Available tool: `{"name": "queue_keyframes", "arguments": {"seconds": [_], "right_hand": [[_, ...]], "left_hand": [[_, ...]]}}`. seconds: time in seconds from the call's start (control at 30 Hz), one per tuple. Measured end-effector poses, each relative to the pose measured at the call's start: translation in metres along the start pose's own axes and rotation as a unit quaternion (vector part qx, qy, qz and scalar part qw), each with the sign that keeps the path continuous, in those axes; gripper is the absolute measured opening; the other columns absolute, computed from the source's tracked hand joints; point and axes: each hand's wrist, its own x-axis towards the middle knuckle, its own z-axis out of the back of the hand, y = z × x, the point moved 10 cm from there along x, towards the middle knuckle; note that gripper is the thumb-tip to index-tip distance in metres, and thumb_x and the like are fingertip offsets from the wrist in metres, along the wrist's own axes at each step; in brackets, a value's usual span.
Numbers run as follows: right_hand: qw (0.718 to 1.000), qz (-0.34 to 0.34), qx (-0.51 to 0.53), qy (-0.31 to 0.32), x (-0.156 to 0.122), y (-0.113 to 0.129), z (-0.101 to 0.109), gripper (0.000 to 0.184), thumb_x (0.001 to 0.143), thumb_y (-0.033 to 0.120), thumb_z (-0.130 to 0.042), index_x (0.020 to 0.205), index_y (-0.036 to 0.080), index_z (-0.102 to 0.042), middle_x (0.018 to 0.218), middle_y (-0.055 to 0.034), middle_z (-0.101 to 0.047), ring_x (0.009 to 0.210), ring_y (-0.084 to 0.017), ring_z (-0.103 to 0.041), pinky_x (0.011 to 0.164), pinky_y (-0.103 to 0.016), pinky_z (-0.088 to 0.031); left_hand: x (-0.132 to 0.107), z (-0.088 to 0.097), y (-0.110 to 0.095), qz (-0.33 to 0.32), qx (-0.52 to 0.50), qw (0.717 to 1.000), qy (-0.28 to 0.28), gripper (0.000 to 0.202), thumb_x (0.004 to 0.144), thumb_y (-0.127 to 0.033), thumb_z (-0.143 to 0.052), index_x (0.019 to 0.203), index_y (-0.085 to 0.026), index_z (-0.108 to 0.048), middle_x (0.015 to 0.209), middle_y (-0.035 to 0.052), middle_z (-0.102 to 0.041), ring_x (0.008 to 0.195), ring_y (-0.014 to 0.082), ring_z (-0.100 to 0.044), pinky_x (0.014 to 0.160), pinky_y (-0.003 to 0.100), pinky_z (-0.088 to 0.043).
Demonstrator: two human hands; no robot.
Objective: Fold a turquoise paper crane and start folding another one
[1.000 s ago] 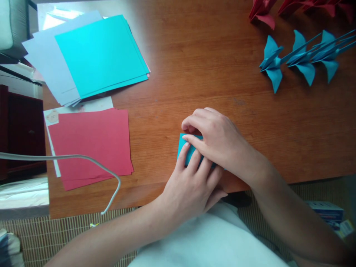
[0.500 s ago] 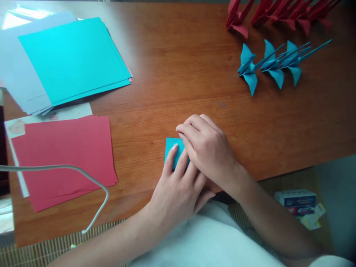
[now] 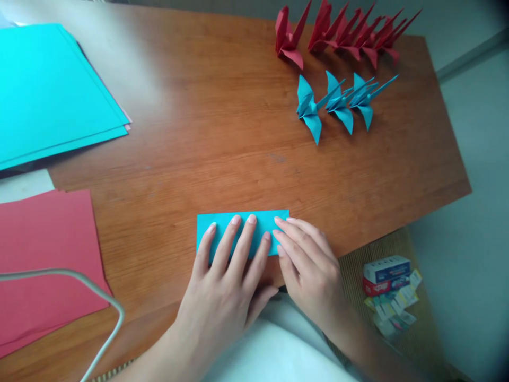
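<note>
A folded strip of blue paper (image 3: 264, 221) lies flat near the front edge of the wooden table (image 3: 222, 132). My left hand (image 3: 226, 276) rests on its left and middle part, fingers stretched out and spread, pressing it down. My right hand (image 3: 308, 265) lies beside it with its fingers flat on the strip's right end. Neither hand grips anything.
Three blue paper cranes (image 3: 338, 101) and a row of red paper cranes (image 3: 342, 32) stand at the back right. Teal sheets (image 3: 51, 95) and red sheets (image 3: 43, 260) lie at the left. A white cable (image 3: 71, 281) curves at lower left. Small boxes (image 3: 387, 276) lie on the floor mat.
The view has swung to the right. My right hand has slid off the paper's top towards its right end, and the blue paper now shows as a long strip.
</note>
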Motion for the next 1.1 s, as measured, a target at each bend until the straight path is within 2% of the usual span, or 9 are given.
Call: {"name": "queue_keyframes", "arguments": {"seconds": [0.17, 0.27, 0.37, 0.5, 0.63, 0.77, 0.93, 1.03, 1.1], "right_hand": [[1.0, -0.014, -0.006, 0.016, 0.012, -0.01, 0.002, 0.03, 0.091, 0.005, -0.062, 0.119, 0.014, -0.067, 0.122, -0.01, -0.072, 0.115, -0.025, -0.063, 0.104, -0.041, -0.054], [0.998, -0.03, -0.044, 0.016, 0.027, -0.02, 0.007, 0.032, 0.094, 0.013, -0.062, 0.126, 0.013, -0.063, 0.119, -0.0122, -0.07, 0.111, -0.026, -0.062, 0.1, -0.041, -0.054], [0.994, -0.035, -0.079, 0.07, 0.042, -0.024, 0.0, 0.037, 0.095, 0.021, -0.063, 0.131, 0.013, -0.059, 0.12, -0.0131, -0.068, 0.11, -0.028, -0.061, 0.096, -0.044, -0.053], [0.981, -0.051, -0.115, 0.149, 0.056, -0.024, -0.011, 0.024, 0.092, 0.025, -0.065, 0.114, 0.017, -0.063, 0.105, -0.0107, -0.068, 0.1, -0.029, -0.06, 0.087, -0.045, -0.052], [0.974, -0.072, -0.106, 0.189, 0.063, -0.029, -0.016, 0.008, 0.091, 0.027, -0.065, 0.092, 0.02, -0.061, 0.094, -0.0084, -0.066, 0.094, -0.027, -0.058, 0.081, -0.041, -0.049], [0.974, -0.083, -0.092, 0.189, 0.063, -0.035, -0.015, 0.014, 0.092, 0.029, -0.063, 0.082, 0.022, -0.056, 0.092, -0.0065, -0.063, 0.091, -0.025, -0.057, 0.079, -0.038, -0.046], [0.978, -0.105, -0.044, 0.172, 0.056, -0.035, -0.009, 0.017, 0.089, 0.022, -0.065, 0.081, 0.023, -0.05, 0.087, -0.0014, -0.062, 0.081, -0.019, -0.058, 0.071, -0.033, -0.042], [0.977, -0.145, 0.0, 0.157, 0.05, -0.042, -0.008, 0.012, 0.089, 0.02, -0.066, 0.09, 0.022, -0.054, 0.081, 0.0019, -0.063, 0.07, -0.015, -0.059, 0.065, -0.03, -0.041], [0.975, -0.176, 0.043, 0.132, 0.046, -0.049, -0.006, 0.019, 0.089, 0.018, -0.066, 0.105, 0.022, -0.057, 0.083, 0.0024, -0.065, 0.069, -0.014, -0.061, 0.066, -0.028, -0.043]], "left_hand": [[0.001, 0.0, 0.0, -0.001, -0.006, 1.0, 0.001, 0.069, 0.092, -0.06, -0.059, 0.148, -0.018, -0.054, 0.162, 0.0167, -0.039, 0.15, 0.0402, -0.036, 0.125, 0.06, -0.019], [0.001, 0.0, 0.0, 0.0, -0.007, 1.0, 0.0, 0.068, 0.092, -0.059, -0.059, 0.146, -0.019, -0.055, 0.161, 0.0171, -0.041, 0.148, 0.0405, -0.038, 0.124, 0.061, -0.02], [0.001, 0.001, 0.0, -0.001, -0.005, 1.0, 0.0, 0.068, 0.092, -0.06, -0.06, 0.146, -0.018, -0.056, 0.16, 0.0176, -0.042, 0.148, 0.0412, -0.039, 0.124, 0.062, -0.02], [0.001, 0.001, 0.0, -0.003, -0.003, 1.0, -0.001, 0.068, 0.092, -0.059, -0.06, 0.147, -0.018, -0.055, 0.16, 0.0176, -0.042, 0.147, 0.0419, -0.04, 0.123, 0.062, -0.02], [0.001, 0.0, -0.001, -0.006, -0.001, 1.0, -0.001, 0.069, 0.092, -0.059, -0.059, 0.148, -0.018, -0.054, 0.161, 0.0171, -0.041, 0.148, 0.0418, -0.039, 0.124, 0.061, -0.02], [0.0, -0.001, 0.0, -0.005, 0.0, 1.0, 0.001, 0.07, 0.092, -0.059, -0.059, 0.149, -0.018, -0.052, 0.161, 0.0169, -0.04, 0.148, 0.0414, -0.037, 0.124, 0.061, -0.02], [0.0, 0.0, 0.0, -0.006, 0.001, 1.0, 0.001, 0.071, 0.092, -0.059, -0.059, 0.149, -0.018, -0.052, 0.161, 0.0174, -0.041, 0.148, 0.0416, -0.038, 0.123, 0.061, -0.02], [0.001, 0.0, 0.0, -0.004, 0.001, 1.0, 0.002, 0.071, 0.092, -0.059, -0.059, 0.149, -0.017, -0.052, 0.161, 0.0178, -0.041, 0.148, 0.0416, -0.038, 0.123, 0.061, -0.02], [0.001, 0.0, 0.0, -0.004, 0.001, 1.0, 0.004, 0.07, 0.092, -0.059, -0.059, 0.148, -0.017, -0.052, 0.161, 0.0177, -0.04, 0.148, 0.0417, -0.037, 0.123, 0.061, -0.02]]}}
